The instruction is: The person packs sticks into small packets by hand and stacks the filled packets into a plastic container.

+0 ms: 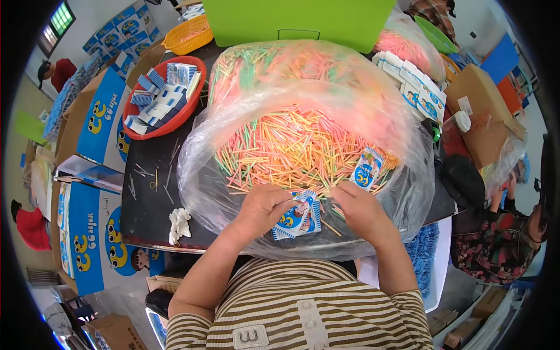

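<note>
A large clear plastic bag (195, 154) lies open on the dark table, full of thin pink, orange, yellow and green sticks (291, 140). My left hand (263, 209) pinches the upper edge of a blue and white printed packet (298, 217) at the bag's near edge. My right hand (357, 209) is closed beside the sticks, right of that packet; what its fingers hold, if anything, is too small to make out. Another printed packet (367, 168) rests on the sticks just above my right hand.
A red basket (197, 111) of small packets stands at the back left, near a yellow basket (189, 34). Crumpled white tissue (179, 226) lies left of the bag. A green bin (297, 20) is behind it. White boxes (411, 87) and people are at the right.
</note>
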### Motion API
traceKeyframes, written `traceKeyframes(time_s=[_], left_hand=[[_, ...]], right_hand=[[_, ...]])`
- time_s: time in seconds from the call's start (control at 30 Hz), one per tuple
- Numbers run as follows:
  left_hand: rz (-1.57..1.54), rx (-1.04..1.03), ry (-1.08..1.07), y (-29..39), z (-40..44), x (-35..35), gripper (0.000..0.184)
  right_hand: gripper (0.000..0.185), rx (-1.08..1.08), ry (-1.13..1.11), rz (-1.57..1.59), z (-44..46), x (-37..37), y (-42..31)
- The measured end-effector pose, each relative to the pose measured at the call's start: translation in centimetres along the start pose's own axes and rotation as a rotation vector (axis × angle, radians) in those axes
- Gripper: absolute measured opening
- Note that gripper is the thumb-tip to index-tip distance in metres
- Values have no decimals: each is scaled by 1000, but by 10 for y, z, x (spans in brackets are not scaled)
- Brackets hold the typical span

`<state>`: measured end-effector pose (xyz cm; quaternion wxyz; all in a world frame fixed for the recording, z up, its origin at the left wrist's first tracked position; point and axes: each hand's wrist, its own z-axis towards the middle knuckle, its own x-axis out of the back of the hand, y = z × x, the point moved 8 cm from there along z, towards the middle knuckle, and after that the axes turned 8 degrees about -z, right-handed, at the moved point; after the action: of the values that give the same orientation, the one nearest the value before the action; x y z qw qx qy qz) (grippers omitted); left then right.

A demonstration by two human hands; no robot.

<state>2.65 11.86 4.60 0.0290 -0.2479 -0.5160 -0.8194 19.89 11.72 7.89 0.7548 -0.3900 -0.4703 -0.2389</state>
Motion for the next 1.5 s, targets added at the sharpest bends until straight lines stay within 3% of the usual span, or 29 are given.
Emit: traceKeyframes(time_s=[0.07,0.1,0.2,0.27,0.37,0.6,0.67,0.73,0.77,0.87,0.93,1.07,1.13,1.23,1.3,1.5], left_hand=[[39,-57,-3,5,-1,1,7],[76,-61,-7,7,-1,1,8],[120,-81,-3,16,-2,4,11],[127,-107,-8,21,-1,4,12],[135,-73,-4,21,2,3,12],[-137,82,19,3,1,4,8],[-213,122,27,1,1,3,7],[81,-28,8,22,3,5,8],[80,-28,7,22,4,4,8],[-28,-98,40,26,4,1,12],[-177,94,115,10,-2,0,13],[-158,149,91,4,-7,-1,15],[-379,336,108,-10,-13,-4,15],[-328,440,52,-19,-20,-2,11],[-332,396,44,-20,-21,-3,8],[-305,242,71,1,-15,7,9]], right_hand=[[29,35,-277,-134,-3,-20,0],[29,37,-277,-137,-1,-17,-1],[28,19,-125,37,8,9,-5],[27,122,155,176,11,34,-15],[25,206,270,192,10,28,-22],[20,272,324,212,4,19,-32],[19,187,331,246,3,19,-24],[19,109,349,361,4,25,-16],[20,36,366,480,5,27,-8],[20,105,302,401,10,22,-15],[20,98,295,409,10,14,-18],[21,44,260,503,8,3,-13],[20,6,281,571,5,0,-9],[19,-36,314,689,4,1,-4],[19,-42,326,740,5,2,-3],[18,75,346,494,11,17,-19]])
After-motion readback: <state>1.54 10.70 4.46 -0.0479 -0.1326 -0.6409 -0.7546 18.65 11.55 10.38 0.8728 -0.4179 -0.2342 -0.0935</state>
